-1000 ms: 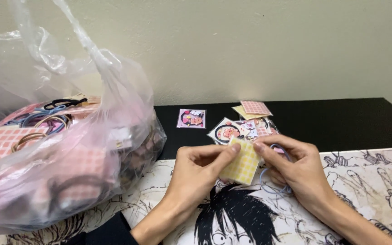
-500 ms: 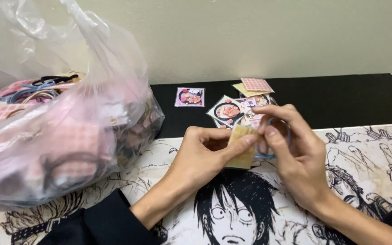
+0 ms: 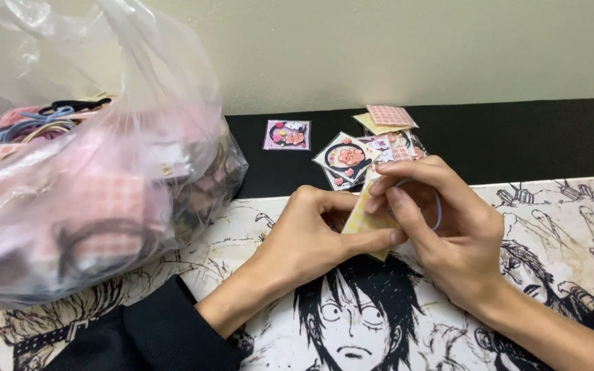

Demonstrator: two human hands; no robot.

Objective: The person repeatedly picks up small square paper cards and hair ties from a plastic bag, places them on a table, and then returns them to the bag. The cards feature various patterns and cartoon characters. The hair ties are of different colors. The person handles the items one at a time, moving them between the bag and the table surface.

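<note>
Left hand (image 3: 311,237) pinching yellow checked card (image 3: 364,218), now turned edge-on versus before; right hand (image 3: 448,227) closed beside it, seemingly gripping a blue hair tie (image 3: 436,206) just behind

The yellow checked card (image 3: 364,218) now stands more on edge between both hands, no longer flat toward the camera, and a blue hair tie (image 3: 436,206) shows at the right hand (image 3: 448,233).

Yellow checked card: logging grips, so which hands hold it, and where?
Both: left hand pinches the yellow checked card at its lower edge, right hand its top.
</note>
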